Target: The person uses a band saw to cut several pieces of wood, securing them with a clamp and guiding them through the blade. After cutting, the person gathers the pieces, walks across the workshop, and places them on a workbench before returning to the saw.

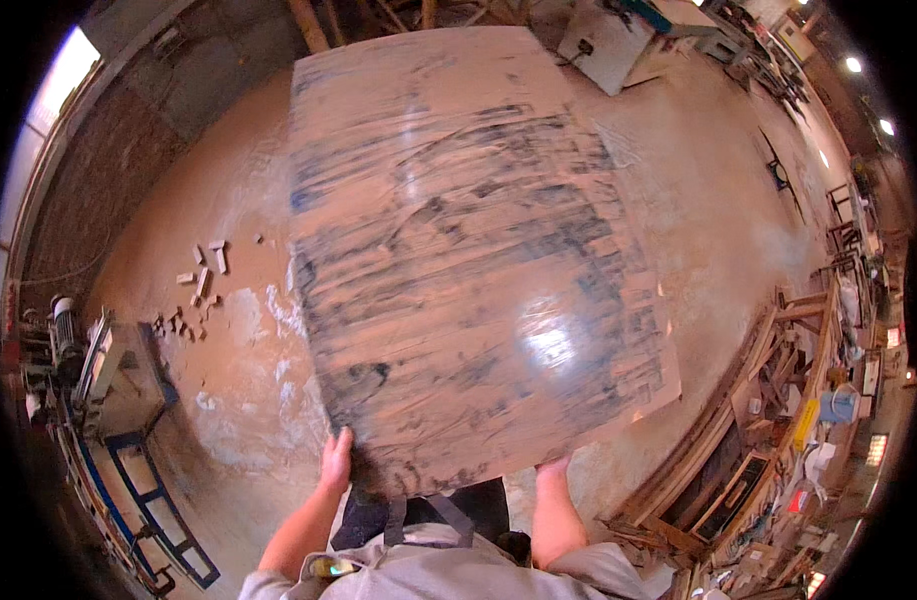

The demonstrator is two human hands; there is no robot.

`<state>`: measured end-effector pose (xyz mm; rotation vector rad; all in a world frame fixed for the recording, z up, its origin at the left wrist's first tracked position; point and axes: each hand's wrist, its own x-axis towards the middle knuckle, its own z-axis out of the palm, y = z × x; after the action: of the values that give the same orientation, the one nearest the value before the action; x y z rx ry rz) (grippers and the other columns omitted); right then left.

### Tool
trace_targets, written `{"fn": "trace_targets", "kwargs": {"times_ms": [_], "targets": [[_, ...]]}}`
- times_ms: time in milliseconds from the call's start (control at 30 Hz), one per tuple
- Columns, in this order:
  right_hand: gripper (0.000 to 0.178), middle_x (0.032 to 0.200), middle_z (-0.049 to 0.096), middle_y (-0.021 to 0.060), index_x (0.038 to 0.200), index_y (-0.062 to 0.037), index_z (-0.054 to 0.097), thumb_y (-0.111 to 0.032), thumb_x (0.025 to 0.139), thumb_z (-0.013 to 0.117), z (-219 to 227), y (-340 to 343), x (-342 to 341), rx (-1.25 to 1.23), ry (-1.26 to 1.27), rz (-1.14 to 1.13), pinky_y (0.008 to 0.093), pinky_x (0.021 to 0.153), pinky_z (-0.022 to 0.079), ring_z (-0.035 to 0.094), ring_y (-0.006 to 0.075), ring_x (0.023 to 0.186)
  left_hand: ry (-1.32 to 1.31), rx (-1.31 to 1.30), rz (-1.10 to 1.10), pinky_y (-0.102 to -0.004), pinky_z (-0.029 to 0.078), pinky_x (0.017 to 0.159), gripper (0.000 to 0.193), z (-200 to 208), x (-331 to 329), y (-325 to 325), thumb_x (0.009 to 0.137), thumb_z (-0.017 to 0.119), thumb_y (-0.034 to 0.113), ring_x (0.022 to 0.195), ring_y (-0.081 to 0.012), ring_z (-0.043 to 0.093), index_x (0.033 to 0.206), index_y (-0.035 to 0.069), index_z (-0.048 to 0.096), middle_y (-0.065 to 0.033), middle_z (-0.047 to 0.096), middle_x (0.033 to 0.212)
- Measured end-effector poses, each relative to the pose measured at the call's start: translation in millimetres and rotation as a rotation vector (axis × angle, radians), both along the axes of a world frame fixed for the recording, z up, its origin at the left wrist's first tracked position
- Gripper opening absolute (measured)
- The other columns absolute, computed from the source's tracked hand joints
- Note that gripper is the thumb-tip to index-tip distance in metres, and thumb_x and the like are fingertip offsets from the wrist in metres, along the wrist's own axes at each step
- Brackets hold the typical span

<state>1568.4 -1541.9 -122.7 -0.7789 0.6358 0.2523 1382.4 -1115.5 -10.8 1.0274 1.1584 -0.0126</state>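
A large flat board, pinkish-tan with dark smears running across it, stretches out in front of my body. Light glares off its lower right part. My left hand grips the near left corner, with the thumb side showing at the edge and the other fingers out of sight beneath. Along the near edge, further right, my right hand holds the board from below; most of its fingers are hidden under it.
Small wood offcuts lie scattered on the dusty floor at left. A machine and a blue metal frame stand at lower left. Stacked timber lines the right side. A pale cabinet stands beyond the board's far right corner.
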Motion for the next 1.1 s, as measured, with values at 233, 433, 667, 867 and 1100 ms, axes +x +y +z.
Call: {"fn": "trace_targets", "kwargs": {"times_ms": [233,433,667,867,1100], "targets": [[0.053,0.13,0.056,0.0105,0.132,-0.0108,0.053,-0.049,0.098,0.039,65,20,22,0.412,0.224,-0.088,0.0497,0.098,0.045,0.052,0.0331,0.118,0.093,-0.036,0.071,-0.042,0.041,0.104,0.07,26,28,-9,0.097,0.047,0.055,0.119,-0.0275,0.054,0.139,-0.001,0.045,-0.015,0.054,0.133],[0.053,0.131,0.056,0.0104,0.132,-0.0109,0.053,-0.05,0.098,0.04,63,17,31,0.477,0.174,-0.078,0.0497,0.098,0.045,0.052,0.0327,0.118,-0.001,-0.16,0.039,-0.047,0.037,0.109,0.077,5,10,-1,0.094,0.044,0.063,0.127,-0.0319,0.049,0.144,0.004,0.041,-0.0134,0.049,0.142],[0.054,0.131,0.056,0.0102,0.133,-0.011,0.053,-0.05,0.098,0.04,54,8,45,0.465,0.11,-0.059,0.0496,0.097,0.046,0.053,0.0323,0.118,-0.027,-0.171,0.041,-0.0471,0.037,0.109,0.079,7,17,-20,0.094,0.043,0.066,0.126,-0.0317,0.05,0.143,0.005,0.042,-0.0136,0.051,0.141],[0.055,0.131,0.056,0.0091,0.133,-0.0115,0.053,-0.052,0.097,0.04,54,-7,61,0.37,0.152,-0.043,0.0495,0.096,0.046,0.053,0.0315,0.118,-0.044,-0.202,0.109,-0.0455,0.038,0.108,0.073,2,13,-39,0.097,0.042,0.061,0.124,-0.0299,0.052,0.141,0.002,0.044,-0.0136,0.053,0.138],[0.058,0.13,0.057,0.0071,0.133,-0.0123,0.054,-0.055,0.095,0.041,50,-52,92,0.168,0.27,-0.051,0.0494,0.095,0.047,0.054,0.0304,0.118,0.015,-0.161,0.176,-0.04,0.038,0.105,0.071,-12,25,-98,0.098,0.042,0.056,0.118,-0.0251,0.051,0.135,-0.004,0.05,-0.0133,0.054,0.134]]}}
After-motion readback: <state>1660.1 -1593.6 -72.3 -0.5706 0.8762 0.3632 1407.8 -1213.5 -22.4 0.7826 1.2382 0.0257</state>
